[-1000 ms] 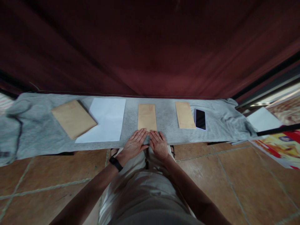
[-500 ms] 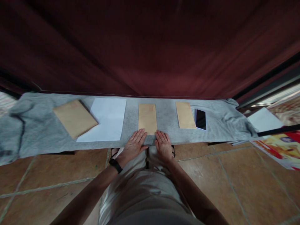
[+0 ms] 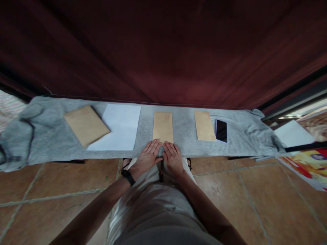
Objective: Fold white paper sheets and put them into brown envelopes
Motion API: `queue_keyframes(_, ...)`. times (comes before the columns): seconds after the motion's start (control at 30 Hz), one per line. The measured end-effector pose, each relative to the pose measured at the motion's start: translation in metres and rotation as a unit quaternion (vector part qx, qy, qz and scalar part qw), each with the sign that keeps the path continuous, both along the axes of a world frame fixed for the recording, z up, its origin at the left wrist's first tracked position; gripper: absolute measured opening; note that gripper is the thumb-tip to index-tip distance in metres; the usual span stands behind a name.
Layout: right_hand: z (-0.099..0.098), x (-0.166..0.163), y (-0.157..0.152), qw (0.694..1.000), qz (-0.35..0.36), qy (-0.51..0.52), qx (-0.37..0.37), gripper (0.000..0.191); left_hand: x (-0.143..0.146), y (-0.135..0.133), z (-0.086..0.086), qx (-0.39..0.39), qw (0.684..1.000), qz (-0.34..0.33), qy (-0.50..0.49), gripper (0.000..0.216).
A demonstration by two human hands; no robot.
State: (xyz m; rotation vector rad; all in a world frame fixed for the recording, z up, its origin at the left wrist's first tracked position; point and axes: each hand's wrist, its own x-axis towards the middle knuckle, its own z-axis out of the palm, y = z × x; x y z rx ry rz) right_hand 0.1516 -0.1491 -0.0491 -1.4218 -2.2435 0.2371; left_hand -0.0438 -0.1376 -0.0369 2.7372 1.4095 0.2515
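Observation:
My left hand (image 3: 147, 157) and my right hand (image 3: 172, 157) lie flat side by side, fingers stretched out, on the near edge of a grey cloth (image 3: 184, 139) that covers a narrow table. Their fingertips reach the near end of a narrow brown envelope (image 3: 162, 127) lying straight ahead. Neither hand holds anything. A black band is on my left wrist.
On the cloth to the left lie a white sheet (image 3: 118, 126) and a larger brown envelope (image 3: 86, 125) overlapping it. To the right lie another narrow brown envelope (image 3: 204, 125) and a dark phone (image 3: 221, 130). A dark red curtain hangs behind. Papers (image 3: 293, 133) lie far right.
My right hand slid apart to the right, then came back beside the left. The view has shifted slightly, so everything sits a little to the right.

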Motion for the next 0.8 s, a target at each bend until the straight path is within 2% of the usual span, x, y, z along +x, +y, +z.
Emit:
queue_keyframes(0.3,-0.002,0.003,-0.002,1.000,-0.018,-0.003,0.004,0.047,0.003,-0.003,0.000,-0.004,1.000,0.017,0.017,0.073)
queue_keyframes(0.63,-0.002,0.023,-0.008,0.999,-0.046,-0.020,-0.010,0.048,-0.003,-0.007,-0.002,0.008,0.999,0.031,-0.014,0.072)
queue_keyframes(0.8,0.001,0.022,-0.008,0.999,-0.052,-0.004,-0.012,0.048,-0.006,-0.010,-0.002,0.012,0.999,0.040,-0.025,0.068)
